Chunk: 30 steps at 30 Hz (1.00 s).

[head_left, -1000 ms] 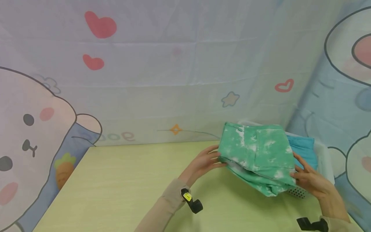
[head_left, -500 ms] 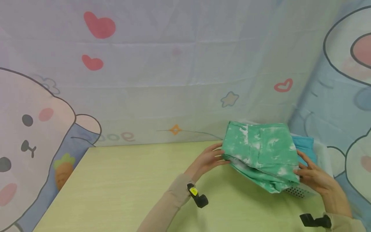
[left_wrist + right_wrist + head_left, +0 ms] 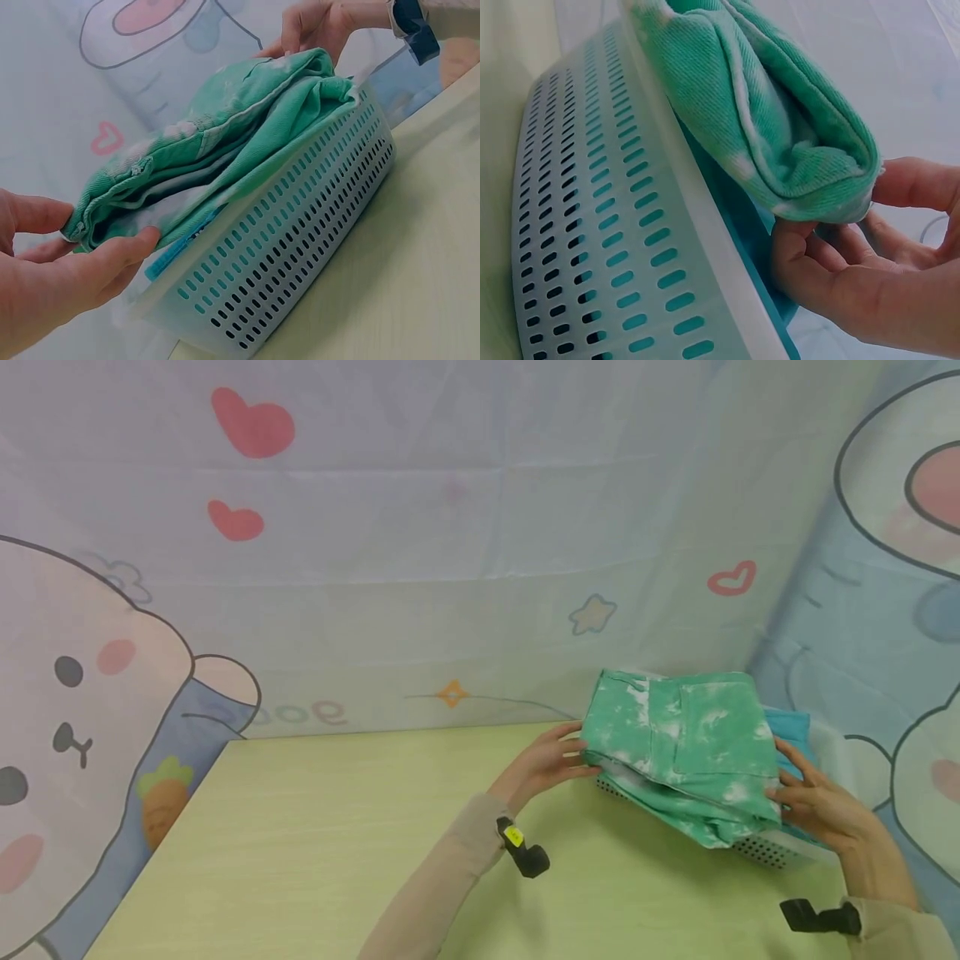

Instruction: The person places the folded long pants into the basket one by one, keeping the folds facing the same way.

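Observation:
A folded green-and-white denim garment (image 3: 686, 735) with a patch pocket lies over the white perforated basket (image 3: 765, 852). At its left end my left hand (image 3: 543, 762) pinches the folded layers between thumb and fingers, as the left wrist view shows. My right hand (image 3: 828, 806) grips the opposite end, thumb on one side and fingers curled underneath. In the right wrist view the garment's lower fold (image 3: 802, 187) is above the basket rim (image 3: 697, 217). Blue cloth (image 3: 787, 727) inside the basket is partly hidden by the garment.
The basket stands on a pale yellow-green table (image 3: 337, 835), near its back right corner. Behind it hangs a printed curtain (image 3: 450, 543) with hearts and cartoon animals. Another printed cloth (image 3: 892, 635) closes off the right side.
Both hands have carried the green garment a little to the right and back, further over the basket. More of the blue cloth is covered now, and both hands keep their hold.

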Tool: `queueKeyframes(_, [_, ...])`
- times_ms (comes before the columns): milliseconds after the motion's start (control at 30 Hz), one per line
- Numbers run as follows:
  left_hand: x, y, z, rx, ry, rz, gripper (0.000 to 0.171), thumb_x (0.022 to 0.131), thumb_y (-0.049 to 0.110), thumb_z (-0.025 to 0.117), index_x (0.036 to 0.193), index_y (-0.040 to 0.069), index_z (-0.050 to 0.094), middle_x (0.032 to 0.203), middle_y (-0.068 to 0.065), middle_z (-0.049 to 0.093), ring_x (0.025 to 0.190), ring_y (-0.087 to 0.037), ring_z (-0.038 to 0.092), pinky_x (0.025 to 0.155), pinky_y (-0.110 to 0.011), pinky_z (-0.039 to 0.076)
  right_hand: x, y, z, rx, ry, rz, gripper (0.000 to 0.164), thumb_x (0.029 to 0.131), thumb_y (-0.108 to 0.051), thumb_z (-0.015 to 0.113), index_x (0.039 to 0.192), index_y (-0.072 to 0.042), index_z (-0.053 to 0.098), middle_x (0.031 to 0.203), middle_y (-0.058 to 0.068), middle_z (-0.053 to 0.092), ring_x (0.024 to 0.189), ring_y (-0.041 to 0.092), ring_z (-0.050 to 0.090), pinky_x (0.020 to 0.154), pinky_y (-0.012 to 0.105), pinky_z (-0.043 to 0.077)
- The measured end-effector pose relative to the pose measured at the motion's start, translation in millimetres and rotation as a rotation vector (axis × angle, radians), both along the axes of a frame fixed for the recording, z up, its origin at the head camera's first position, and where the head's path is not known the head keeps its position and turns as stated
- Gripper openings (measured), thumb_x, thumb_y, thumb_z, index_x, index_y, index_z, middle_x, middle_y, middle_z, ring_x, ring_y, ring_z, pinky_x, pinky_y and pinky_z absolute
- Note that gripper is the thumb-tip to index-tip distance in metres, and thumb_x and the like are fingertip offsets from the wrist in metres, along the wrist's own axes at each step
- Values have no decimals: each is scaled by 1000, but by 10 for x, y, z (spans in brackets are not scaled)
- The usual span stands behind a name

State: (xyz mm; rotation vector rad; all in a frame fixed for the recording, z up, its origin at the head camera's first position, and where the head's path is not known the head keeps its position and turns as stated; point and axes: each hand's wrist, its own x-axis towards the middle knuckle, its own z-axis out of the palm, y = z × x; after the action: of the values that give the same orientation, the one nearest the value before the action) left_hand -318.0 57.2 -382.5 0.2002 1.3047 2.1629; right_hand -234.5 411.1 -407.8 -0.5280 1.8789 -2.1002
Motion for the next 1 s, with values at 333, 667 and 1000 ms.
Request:
queueKeyframes(333, [-65, 145, 3, 11, -43, 37, 50, 91, -3, 41, 139, 7, 29, 135, -22, 34, 125, -36, 36, 102, -47, 33, -29, 72, 64, 71, -40, -64, 81, 93, 3, 35, 138, -39, -18, 133, 19, -44, 78, 6, 41, 68, 17, 34])
queueKeyframes(667, [-166, 262, -28, 25, -39, 37, 50, 93, -2, 38, 140, 7, 25, 138, -23, 29, 128, -39, 30, 103, -50, 30, -74, 141, 76, 72, -33, -60, 82, 93, 2, 34, 136, -38, -22, 123, 25, -51, 87, -1, 42, 70, 16, 34])
queueKeyframes(1000, [-195, 383, -110, 60, -71, 57, 52, 91, -4, 40, 140, 6, 25, 145, -25, 11, 132, -41, 19, 104, -50, 30, -78, 225, 34, 141, -72, -127, 82, 93, -3, 38, 135, -41, -21, 127, 23, -48, 132, 38, -3, 77, 21, 38])
